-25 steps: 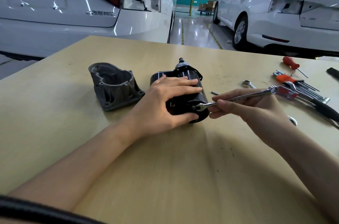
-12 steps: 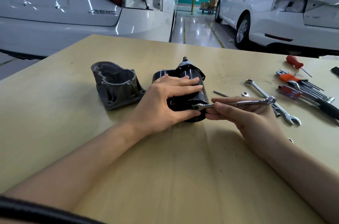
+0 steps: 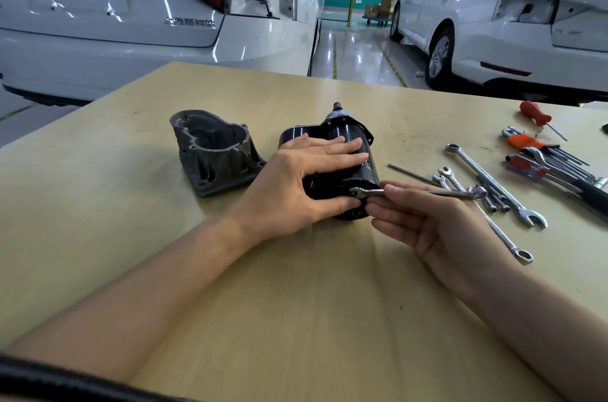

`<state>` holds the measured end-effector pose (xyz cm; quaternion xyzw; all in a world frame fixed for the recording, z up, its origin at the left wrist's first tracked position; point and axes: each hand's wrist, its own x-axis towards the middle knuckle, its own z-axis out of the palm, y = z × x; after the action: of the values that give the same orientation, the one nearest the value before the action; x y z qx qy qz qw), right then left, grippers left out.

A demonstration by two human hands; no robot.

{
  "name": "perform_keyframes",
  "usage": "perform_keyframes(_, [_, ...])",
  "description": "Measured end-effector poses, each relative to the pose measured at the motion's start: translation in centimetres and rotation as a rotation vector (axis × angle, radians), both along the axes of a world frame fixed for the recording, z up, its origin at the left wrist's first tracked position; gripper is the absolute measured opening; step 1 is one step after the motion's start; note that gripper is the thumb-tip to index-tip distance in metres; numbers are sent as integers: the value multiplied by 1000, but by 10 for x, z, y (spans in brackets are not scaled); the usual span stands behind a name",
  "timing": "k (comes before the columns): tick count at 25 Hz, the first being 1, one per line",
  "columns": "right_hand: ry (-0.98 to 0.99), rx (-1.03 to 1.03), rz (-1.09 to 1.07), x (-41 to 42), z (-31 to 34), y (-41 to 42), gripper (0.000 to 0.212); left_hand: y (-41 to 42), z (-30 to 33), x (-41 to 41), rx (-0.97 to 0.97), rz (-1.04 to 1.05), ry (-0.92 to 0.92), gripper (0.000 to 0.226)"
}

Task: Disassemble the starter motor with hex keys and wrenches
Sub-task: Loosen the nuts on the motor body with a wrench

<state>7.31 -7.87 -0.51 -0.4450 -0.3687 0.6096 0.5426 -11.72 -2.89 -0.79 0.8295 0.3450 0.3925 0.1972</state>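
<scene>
Right hand (image 3: 437,224) has swung the slim chrome wrench (image 3: 418,192) handle down w/ fingers now loosely spread, ring end on rear bolt. Left hand (image 3: 306,184) presses black cylindrical starter motor (image 3: 352,141) at table centre; bolt prob. loosening.

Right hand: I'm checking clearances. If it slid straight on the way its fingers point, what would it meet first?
The right hand points left, so it would probably meet the starter motor first, about where the left hand's thumb rests.
</scene>
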Motion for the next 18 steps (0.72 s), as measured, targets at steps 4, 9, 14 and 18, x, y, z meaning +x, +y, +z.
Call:
perform_keyframes(4, [10,15,-59,-2,-1,0,13,1,0,1,21,3,-16,55])
perform_keyframes(9, [-108,181,-135,-3,-3,-4,21,1,0,2,35,5,-22,54])
perform_keyframes(14, [-467,406,-87,-5,19,1,13,1,-2,3,50,13,-38,53])
perform_keyframes(18, [-1086,738,-88,-19,45,16,27,-1,-3,2,12,41,17,62])
